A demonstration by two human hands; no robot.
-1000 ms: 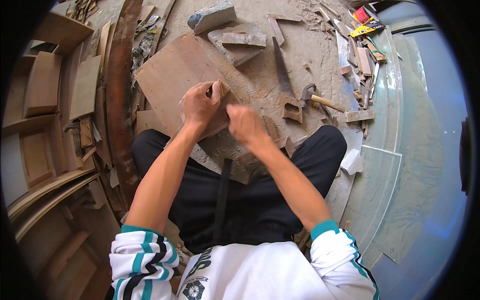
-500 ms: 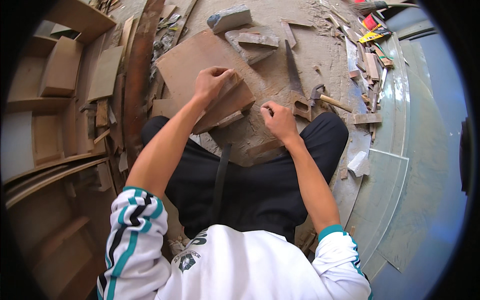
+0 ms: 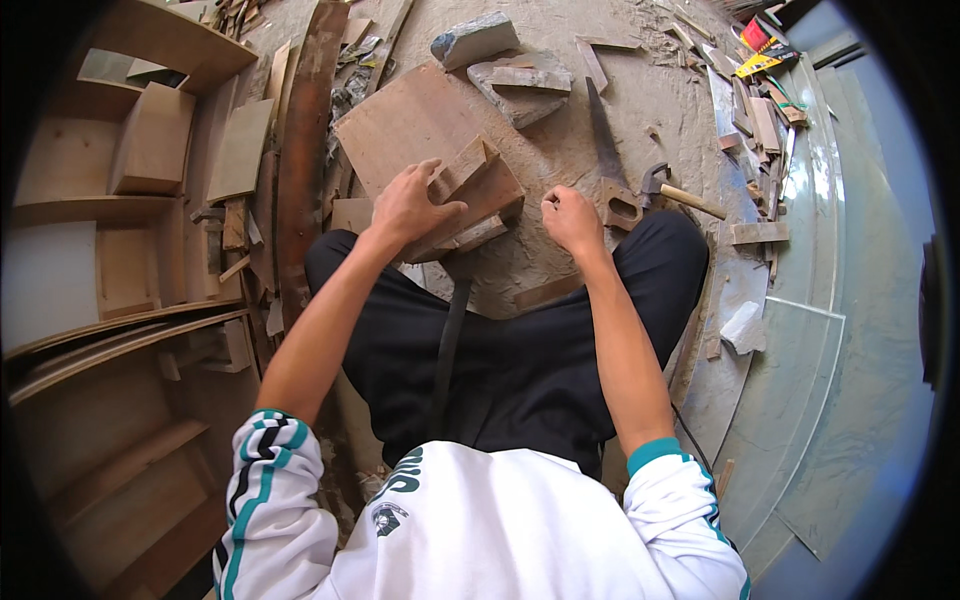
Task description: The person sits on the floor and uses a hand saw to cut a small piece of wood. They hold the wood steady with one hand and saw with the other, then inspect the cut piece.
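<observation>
My left hand (image 3: 405,208) is open, its fingers and thumb spread over the near edge of a wooden assembly in front of me. The assembly has a flat brown board (image 3: 405,125) lying behind and a narrow wooden strip (image 3: 462,170) standing along the board in front. My fingertips are at the left end of this strip. To the right, apart from the wood, my right hand (image 3: 573,219) is closed with its fingers curled together. Whatever it may hold is too small to make out. A handsaw (image 3: 607,140) and a claw hammer (image 3: 685,197) lie on the ground beyond it.
Two stone blocks (image 3: 475,40) lie behind the board, one carrying a wood offcut. Wooden cabinet frames (image 3: 150,205) stand at the left beside a long rusty-brown plank (image 3: 310,130). Scrap wood (image 3: 755,130) and glass sheets (image 3: 800,400) line the right side.
My left hand has gone from a pinch at the wooden strip to spread fingers, shifting toward the strip's left end. My right hand stays closed, slightly raised. The whole view has shifted slightly.
</observation>
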